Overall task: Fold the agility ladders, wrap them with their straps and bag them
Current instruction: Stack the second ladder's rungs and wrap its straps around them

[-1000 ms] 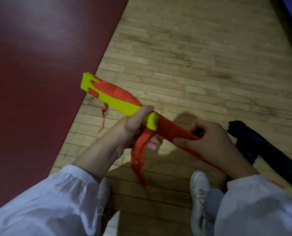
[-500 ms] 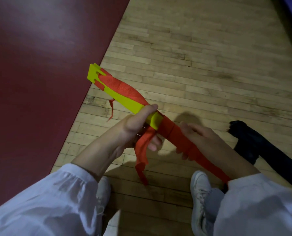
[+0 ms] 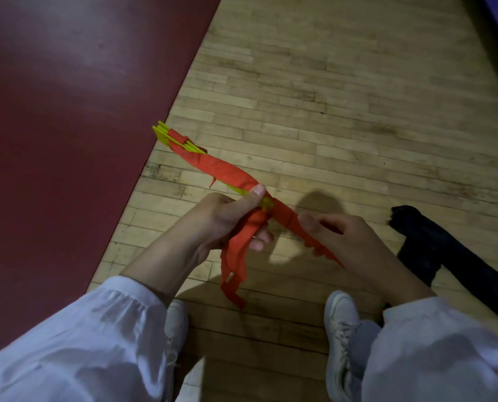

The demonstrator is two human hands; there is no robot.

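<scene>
My left hand (image 3: 221,221) grips the folded ladder (image 3: 161,134) round its middle, thumb pressed along the top, fingers curled underneath. The bundle is up in the air over the wooden floor (image 3: 329,97), yellow ends pointing toward the red mat (image 3: 68,111). The orange strap (image 3: 227,172) lies wound along it. My right hand (image 3: 349,245) pinches the strap just beside the left. Loose tails (image 3: 233,265) dangle below. The dark bag (image 3: 427,248) lies at my right.
</scene>
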